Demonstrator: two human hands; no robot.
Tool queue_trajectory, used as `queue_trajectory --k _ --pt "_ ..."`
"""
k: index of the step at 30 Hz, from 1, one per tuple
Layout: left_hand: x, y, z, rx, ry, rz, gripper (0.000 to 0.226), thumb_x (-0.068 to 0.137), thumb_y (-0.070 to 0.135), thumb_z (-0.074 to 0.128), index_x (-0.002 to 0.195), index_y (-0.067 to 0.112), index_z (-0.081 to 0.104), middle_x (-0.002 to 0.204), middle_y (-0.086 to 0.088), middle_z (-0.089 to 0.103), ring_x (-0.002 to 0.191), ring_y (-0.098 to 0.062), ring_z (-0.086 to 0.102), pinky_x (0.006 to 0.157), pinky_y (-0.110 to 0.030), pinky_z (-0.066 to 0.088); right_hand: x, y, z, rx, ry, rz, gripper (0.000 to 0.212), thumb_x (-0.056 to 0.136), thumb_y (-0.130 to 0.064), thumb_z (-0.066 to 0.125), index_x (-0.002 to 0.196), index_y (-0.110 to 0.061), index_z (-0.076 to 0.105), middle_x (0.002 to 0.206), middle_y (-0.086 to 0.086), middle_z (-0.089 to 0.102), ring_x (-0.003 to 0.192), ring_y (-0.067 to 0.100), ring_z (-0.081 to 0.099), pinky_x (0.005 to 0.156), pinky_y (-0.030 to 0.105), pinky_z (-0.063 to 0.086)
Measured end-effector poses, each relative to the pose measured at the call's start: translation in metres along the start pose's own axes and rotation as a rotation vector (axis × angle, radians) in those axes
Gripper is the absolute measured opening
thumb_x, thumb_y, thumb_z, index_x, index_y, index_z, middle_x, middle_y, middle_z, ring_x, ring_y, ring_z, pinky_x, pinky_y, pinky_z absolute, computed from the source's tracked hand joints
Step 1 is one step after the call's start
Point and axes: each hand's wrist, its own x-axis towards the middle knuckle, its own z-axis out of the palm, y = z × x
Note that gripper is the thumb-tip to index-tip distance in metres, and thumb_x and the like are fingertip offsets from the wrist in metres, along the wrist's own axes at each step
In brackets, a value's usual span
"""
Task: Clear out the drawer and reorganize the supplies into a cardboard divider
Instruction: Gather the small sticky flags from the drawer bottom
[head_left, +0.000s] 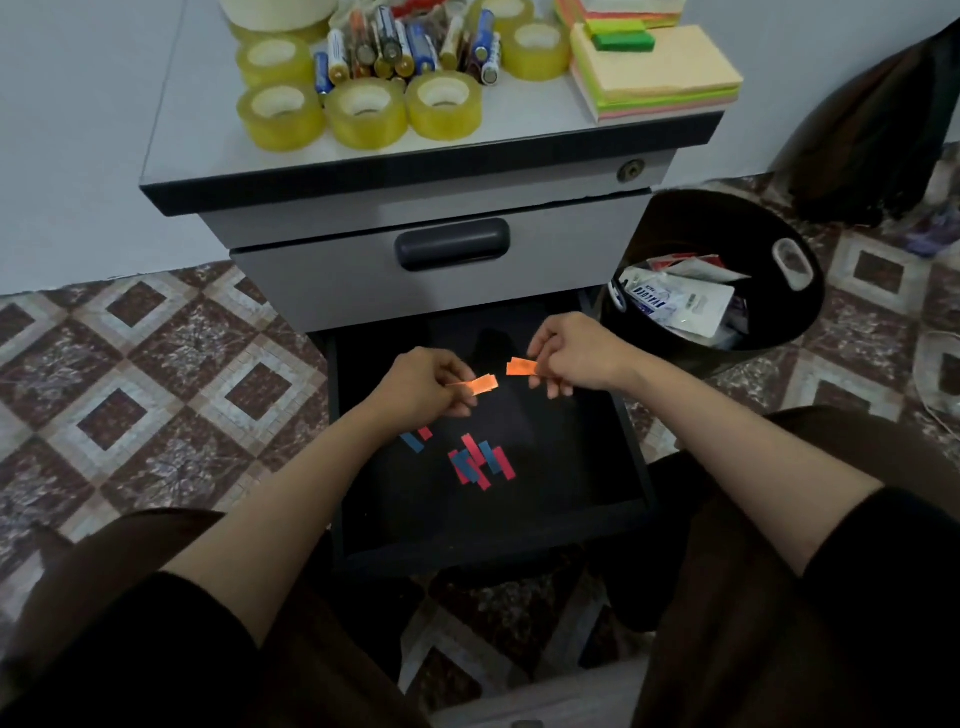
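Drawer (571, 519) nearly clear, with the loose bits nearer your L.
L hand (421, 387) pinches an orange slip (480, 385), long axis pointing right. Red and blue slips (480, 462) lie diagonal on the drawer floor, below and just right of it. R hand (576, 358) pinches a second orange slip (522, 367) pointing left, tips near but apart.

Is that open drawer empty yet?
Not empty: red and blue paper strips lie loose on the dark floor of the drawer.

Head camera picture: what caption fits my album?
Over the open drawer, the left hand and right hand pinch orange strips.
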Motion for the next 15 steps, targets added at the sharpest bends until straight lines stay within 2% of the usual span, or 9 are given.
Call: queue_trajectory --k 2,6,12,15 --pt "0.001 0.008 0.000 -0.028 -0.006 0.010 0.014 0.085 -0.005 0.060 0.098 -0.002 0.063 0.079 -0.009 0.066 0.075 -0.014 0.067 0.074 -0.021 0.057 0.005 -0.002 -0.001 0.026 0.031 -0.008 0.017 0.087 0.010 0.049 0.085 -0.006 0.055 0.073 0.012 0.065 0.048 0.013 0.055 0.039 0.016 0.042" --pt "0.004 0.023 -0.002 -0.091 0.022 0.087 0.011 0.083 -0.001 0.065 0.083 0.009 0.067 0.079 -0.007 0.068 0.072 -0.013 0.067 0.077 -0.020 0.056 0.016 -0.006 -0.008 0.134 0.130 -0.034 0.026 0.084 0.012 0.054 0.069 -0.008 0.059 0.060 0.013 0.061 0.040 0.008 0.056 0.041 0.017 0.045" --pt "0.004 0.035 -0.006 -0.362 0.072 0.046 0.010 0.079 -0.001 0.068 0.086 0.006 0.066 0.072 -0.006 0.066 0.057 -0.004 0.065 0.058 -0.011 0.051 0.003 -0.016 -0.014 0.464 0.133 -0.014 0.019 0.082 0.013 0.057 0.076 -0.005 0.060 0.063 0.015 0.060 0.040 0.010 0.060 0.044 0.019 0.053" --pt "0.005 0.038 -0.006 -0.389 0.121 0.056 0.010 0.077 0.001 0.070 0.085 0.005 0.067 0.075 -0.006 0.067 0.059 -0.003 0.066 0.060 -0.010 0.051 0.000 -0.019 -0.017 0.550 0.105 0.013 0.018 0.083 0.013 0.057 0.076 -0.002 0.063 0.068 0.015 0.064 0.046 0.014 0.065 0.051 0.023 0.057"
